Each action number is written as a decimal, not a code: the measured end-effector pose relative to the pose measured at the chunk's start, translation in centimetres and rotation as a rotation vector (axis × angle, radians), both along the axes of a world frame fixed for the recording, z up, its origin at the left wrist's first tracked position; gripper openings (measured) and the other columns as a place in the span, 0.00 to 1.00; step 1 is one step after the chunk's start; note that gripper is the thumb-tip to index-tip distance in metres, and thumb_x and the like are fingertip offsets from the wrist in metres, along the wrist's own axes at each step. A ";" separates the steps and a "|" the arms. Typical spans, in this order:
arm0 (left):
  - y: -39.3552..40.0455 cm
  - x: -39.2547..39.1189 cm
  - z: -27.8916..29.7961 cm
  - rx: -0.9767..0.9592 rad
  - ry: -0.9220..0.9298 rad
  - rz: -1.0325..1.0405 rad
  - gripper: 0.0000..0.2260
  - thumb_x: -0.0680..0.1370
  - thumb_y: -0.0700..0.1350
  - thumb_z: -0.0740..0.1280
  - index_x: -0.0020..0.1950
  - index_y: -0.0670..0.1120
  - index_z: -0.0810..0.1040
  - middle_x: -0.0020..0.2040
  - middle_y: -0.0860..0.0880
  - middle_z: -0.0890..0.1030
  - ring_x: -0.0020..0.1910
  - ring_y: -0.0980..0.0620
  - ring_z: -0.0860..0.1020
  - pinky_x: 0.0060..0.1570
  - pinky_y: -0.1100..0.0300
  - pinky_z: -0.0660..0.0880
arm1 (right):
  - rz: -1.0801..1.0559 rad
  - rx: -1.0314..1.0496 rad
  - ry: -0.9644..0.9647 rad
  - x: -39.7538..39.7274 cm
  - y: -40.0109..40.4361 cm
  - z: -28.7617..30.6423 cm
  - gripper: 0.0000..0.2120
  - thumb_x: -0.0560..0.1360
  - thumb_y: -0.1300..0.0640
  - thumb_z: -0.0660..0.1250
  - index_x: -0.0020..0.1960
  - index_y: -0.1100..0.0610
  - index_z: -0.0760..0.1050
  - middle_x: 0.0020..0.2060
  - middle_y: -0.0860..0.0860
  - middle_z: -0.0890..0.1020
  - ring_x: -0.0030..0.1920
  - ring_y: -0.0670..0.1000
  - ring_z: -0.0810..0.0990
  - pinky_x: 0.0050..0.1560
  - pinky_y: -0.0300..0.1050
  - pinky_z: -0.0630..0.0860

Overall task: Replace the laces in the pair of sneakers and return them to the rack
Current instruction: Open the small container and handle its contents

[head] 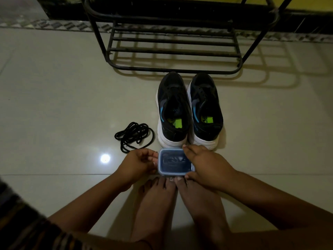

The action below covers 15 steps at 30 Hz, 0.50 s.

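Head view, left to right: a coiled black lace (134, 137) lies limp on the floor; the left hand (138, 163) and right hand (205, 164) curl their fingers round a small lidded blue box (173, 162). Beyond it stand the sneakers (189, 109), near the rack (173, 51). Laces look light, floppy, best pinched at the tips.

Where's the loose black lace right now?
In the head view, the loose black lace lies coiled on the floor tiles, just left of the left sneaker and beyond the left hand.
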State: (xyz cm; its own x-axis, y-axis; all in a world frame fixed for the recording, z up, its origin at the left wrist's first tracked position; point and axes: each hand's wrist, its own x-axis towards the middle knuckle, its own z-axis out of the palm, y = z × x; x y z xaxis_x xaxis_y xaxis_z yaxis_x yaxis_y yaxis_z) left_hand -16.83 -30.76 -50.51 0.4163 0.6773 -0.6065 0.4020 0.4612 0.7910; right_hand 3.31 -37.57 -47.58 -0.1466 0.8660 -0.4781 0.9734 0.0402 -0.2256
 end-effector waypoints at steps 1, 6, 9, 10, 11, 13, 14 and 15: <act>-0.1 0.0 0.1 0.009 0.013 -0.011 0.08 0.75 0.31 0.67 0.51 0.40 0.80 0.43 0.44 0.84 0.42 0.49 0.83 0.42 0.60 0.81 | 0.013 -0.003 -0.017 0.0 0.1 0.1 0.41 0.75 0.44 0.65 0.77 0.56 0.45 0.74 0.52 0.57 0.71 0.54 0.59 0.66 0.46 0.64; -0.8 0.2 0.7 0.261 0.166 -0.237 0.25 0.72 0.39 0.72 0.63 0.58 0.69 0.48 0.56 0.79 0.45 0.57 0.80 0.42 0.68 0.77 | 0.037 -0.004 -0.065 -0.3 0.6 -0.1 0.41 0.74 0.45 0.66 0.77 0.58 0.47 0.72 0.54 0.60 0.69 0.55 0.62 0.65 0.47 0.67; -0.6 0.6 0.9 0.489 0.255 -0.405 0.27 0.71 0.43 0.74 0.66 0.58 0.69 0.47 0.56 0.78 0.42 0.62 0.78 0.40 0.74 0.74 | 0.040 -0.014 -0.073 -0.4 0.8 -0.3 0.42 0.74 0.46 0.67 0.77 0.59 0.47 0.72 0.55 0.61 0.68 0.55 0.63 0.64 0.48 0.68; -0.5 0.7 0.9 0.530 0.275 -0.434 0.25 0.71 0.43 0.74 0.66 0.55 0.71 0.47 0.54 0.79 0.42 0.61 0.78 0.40 0.73 0.73 | 0.041 -0.022 -0.072 -0.5 0.8 -0.3 0.42 0.74 0.46 0.67 0.77 0.59 0.47 0.72 0.56 0.61 0.68 0.56 0.64 0.64 0.48 0.67; -0.3 1.0 0.9 0.560 0.295 -0.463 0.23 0.72 0.44 0.73 0.65 0.53 0.73 0.48 0.53 0.80 0.44 0.59 0.78 0.42 0.72 0.73 | 0.043 -0.032 -0.074 -0.5 0.9 -0.3 0.42 0.74 0.46 0.67 0.77 0.60 0.47 0.72 0.56 0.61 0.67 0.56 0.64 0.64 0.48 0.67; -0.2 1.5 1.0 0.602 0.328 -0.510 0.20 0.72 0.44 0.73 0.63 0.50 0.74 0.50 0.51 0.81 0.48 0.55 0.79 0.46 0.67 0.74 | 0.038 -0.054 -0.069 -0.5 1.0 -0.3 0.43 0.74 0.48 0.67 0.77 0.60 0.46 0.72 0.56 0.60 0.68 0.57 0.65 0.64 0.48 0.67; -0.1 1.6 1.0 0.608 0.345 -0.528 0.19 0.72 0.44 0.72 0.62 0.49 0.74 0.52 0.50 0.81 0.50 0.54 0.79 0.49 0.65 0.74 | 0.029 -0.065 -0.060 -0.6 1.1 -0.3 0.43 0.74 0.48 0.68 0.77 0.60 0.45 0.73 0.56 0.59 0.68 0.57 0.65 0.64 0.48 0.67; -0.1 1.8 1.0 0.606 0.366 -0.546 0.20 0.72 0.44 0.72 0.63 0.48 0.74 0.53 0.49 0.81 0.51 0.53 0.79 0.50 0.64 0.74 | 0.020 -0.079 -0.054 -0.7 1.1 -0.2 0.43 0.74 0.49 0.68 0.77 0.60 0.45 0.73 0.56 0.58 0.67 0.57 0.66 0.64 0.48 0.68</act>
